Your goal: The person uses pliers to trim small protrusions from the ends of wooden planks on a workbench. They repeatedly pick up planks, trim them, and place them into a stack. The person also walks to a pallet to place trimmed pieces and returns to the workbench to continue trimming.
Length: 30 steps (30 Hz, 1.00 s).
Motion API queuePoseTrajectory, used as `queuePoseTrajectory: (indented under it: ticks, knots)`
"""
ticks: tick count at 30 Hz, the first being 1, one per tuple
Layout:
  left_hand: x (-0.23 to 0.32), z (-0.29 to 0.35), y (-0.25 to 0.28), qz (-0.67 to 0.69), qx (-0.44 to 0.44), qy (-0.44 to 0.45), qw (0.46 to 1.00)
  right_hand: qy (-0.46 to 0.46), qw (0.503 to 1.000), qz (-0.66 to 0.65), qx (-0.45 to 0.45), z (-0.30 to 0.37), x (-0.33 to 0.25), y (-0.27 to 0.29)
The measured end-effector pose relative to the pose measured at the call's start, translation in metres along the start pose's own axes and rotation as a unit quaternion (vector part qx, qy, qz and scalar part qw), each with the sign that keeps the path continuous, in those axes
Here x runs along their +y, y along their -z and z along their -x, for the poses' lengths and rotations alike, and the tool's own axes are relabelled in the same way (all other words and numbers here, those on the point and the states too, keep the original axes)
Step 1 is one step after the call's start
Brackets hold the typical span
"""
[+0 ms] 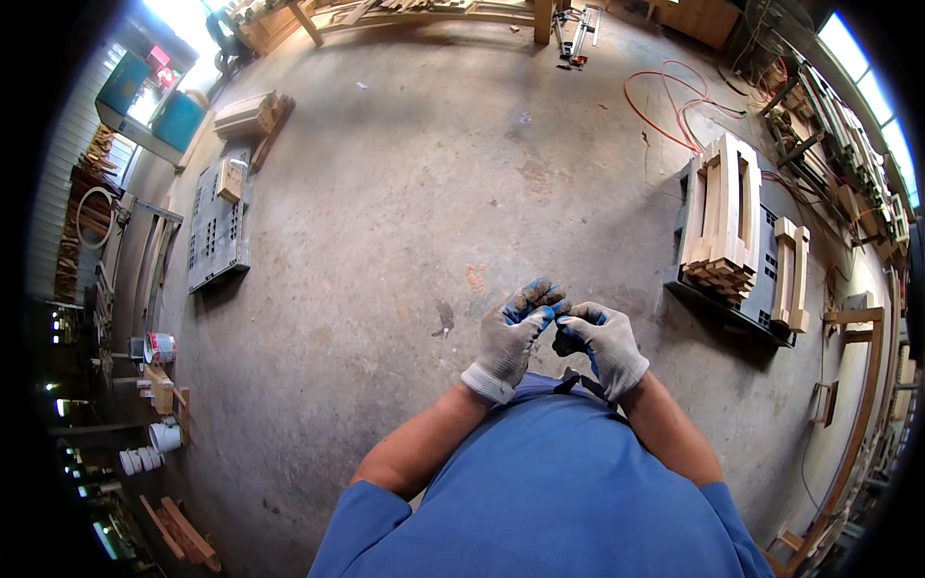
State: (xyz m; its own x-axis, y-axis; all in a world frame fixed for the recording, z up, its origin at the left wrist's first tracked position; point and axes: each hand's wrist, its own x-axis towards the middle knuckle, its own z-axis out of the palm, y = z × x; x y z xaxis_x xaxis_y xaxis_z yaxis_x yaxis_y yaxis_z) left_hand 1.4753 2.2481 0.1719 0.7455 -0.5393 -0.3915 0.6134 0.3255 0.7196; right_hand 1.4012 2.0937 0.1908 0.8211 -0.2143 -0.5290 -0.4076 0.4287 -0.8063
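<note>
My left hand (505,344) and my right hand (608,348) meet in front of my waist, both in pale knit work gloves with blue, dirt-darkened palms and fingers. Thumbs and fingertips of the two hands come together, the left fingers bent forward and the right ones curled inward. Anything small pinched between them is too hidden to make out. Just below the hands, a dark strap (578,381) lies against my blue shirt (588,491).
At right, wooden pieces (721,217) are stacked on a dark pallet (761,313). A grey pallet (220,231) with wood blocks lies at left. An orange hose (636,108) loops across the concrete floor (385,193). A wooden workbench (434,16) stands far ahead; white buckets (166,437) are at left.
</note>
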Motion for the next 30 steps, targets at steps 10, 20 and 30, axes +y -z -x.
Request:
queuePoseTrajectory:
  ticks: [10,20,30]
  knots:
    - [-0.004,0.005,0.005,-0.322,-0.077,-0.227,0.916,-0.051,0.998,-0.038,0.005,-0.004,-0.005,0.0]
    - [0.003,-0.005,0.005,0.087,0.005,0.089,0.992,0.025,0.993,0.118,-0.014,-0.001,-0.002,0.009]
    - [-0.008,-0.009,0.015,0.139,-0.019,0.093,0.986,0.043,0.992,0.116,-0.012,0.002,0.0,0.007]
